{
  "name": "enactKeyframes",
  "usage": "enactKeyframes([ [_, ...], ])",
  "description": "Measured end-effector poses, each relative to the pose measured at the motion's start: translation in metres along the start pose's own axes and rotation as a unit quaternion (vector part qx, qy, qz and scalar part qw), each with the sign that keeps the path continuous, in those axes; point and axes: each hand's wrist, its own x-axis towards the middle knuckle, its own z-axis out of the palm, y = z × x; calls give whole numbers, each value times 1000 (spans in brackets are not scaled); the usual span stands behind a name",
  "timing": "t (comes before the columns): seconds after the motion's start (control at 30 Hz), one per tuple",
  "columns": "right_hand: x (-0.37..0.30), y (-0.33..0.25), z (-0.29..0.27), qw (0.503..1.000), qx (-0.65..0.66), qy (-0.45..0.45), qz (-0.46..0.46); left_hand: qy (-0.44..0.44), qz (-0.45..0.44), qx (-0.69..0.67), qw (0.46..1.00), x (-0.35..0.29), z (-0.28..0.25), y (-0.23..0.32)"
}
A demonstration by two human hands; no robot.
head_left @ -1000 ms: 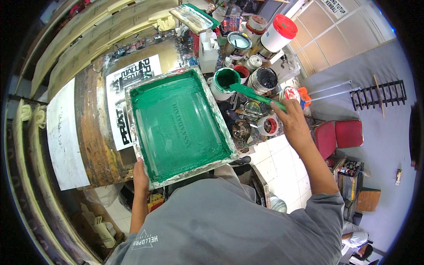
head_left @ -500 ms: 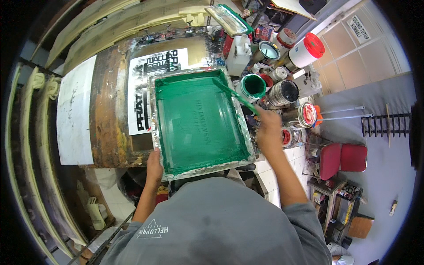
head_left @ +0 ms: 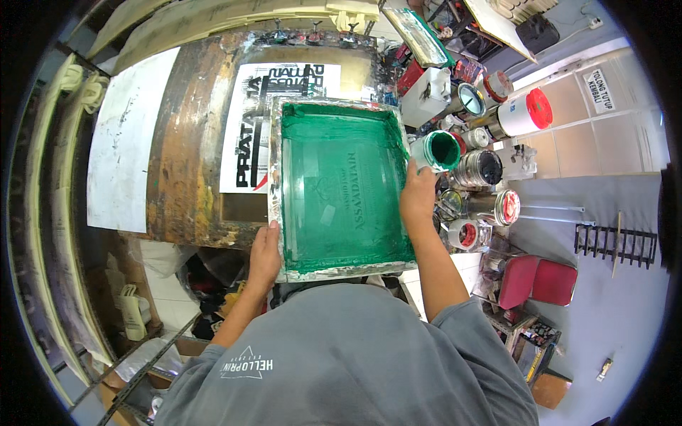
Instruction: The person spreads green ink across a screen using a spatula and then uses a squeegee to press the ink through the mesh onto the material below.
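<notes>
A screen printing frame (head_left: 275, 181) with a worn, ink-stained rim lies just in front of me. Green ink covers its mesh (head_left: 312, 163), thick along the edges, and a design shows faintly through it. My left hand (head_left: 265, 257) is closed on the frame's near left side. On the right side my right hand (head_left: 418, 195) grips the rim, its fingertips partly hidden. Just beyond that hand stands a white tub of green ink (head_left: 423, 150). The green spatula no longer shows in either hand.
Beneath the frame, a stained work table (head_left: 181, 142) carries a printed sheet (head_left: 234, 153) and a blank white sheet (head_left: 131, 142). Several ink cans, including a black-inked one (head_left: 474, 170), crowd the right. Red chairs (head_left: 553, 282) stand right; pale racks (head_left: 42, 234) line the left.
My right hand has let go of the green spatula and moved left onto the frame's rim. My left hand stays on the frame. The whole view has shifted somewhat.
</notes>
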Motion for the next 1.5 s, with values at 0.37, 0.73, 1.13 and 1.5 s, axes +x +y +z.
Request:
enactKeyframes([
  [0.37,-22,-14,-12,992,-32,-120,17,-7,-9,-7,1000,0,-3,11],
  [0.73,-31,-53,25,982,165,-62,71,-1,26,9,1000,1,-3,12],
  [1.13,-8,-147,42,956,292,-15,-32,12,24,96,995,1,-6,9],
  [1.5,6,-202,37,876,461,-127,59,-11,-10,102,995,-2,-10,28],
])
